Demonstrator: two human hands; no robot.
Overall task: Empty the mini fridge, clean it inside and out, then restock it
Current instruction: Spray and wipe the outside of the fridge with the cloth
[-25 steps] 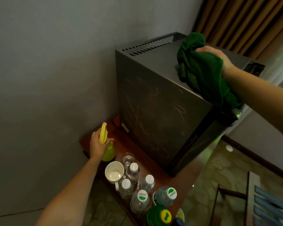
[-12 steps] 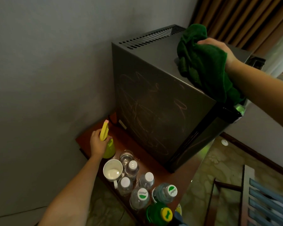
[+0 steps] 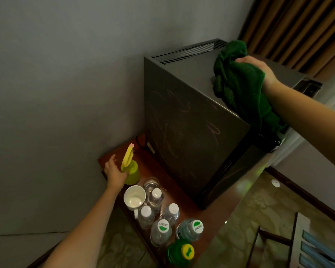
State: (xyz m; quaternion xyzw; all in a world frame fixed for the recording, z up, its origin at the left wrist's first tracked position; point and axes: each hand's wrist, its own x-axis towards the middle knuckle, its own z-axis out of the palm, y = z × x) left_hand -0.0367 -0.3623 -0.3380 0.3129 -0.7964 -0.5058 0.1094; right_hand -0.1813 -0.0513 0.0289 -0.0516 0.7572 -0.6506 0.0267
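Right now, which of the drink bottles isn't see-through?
The green bottle with the yellow cap, nearest the camera at the end of the group. The five clear bottles beside it are see-through, with white or green-and-white caps.

Green cloth (image 3: 240, 84) atop mini fridge (image 3: 182, 122)

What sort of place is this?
Likely a hotel room: a mini fridge on a low wooden stand, capped water bottles and a mug beside it, and heavy curtains behind.
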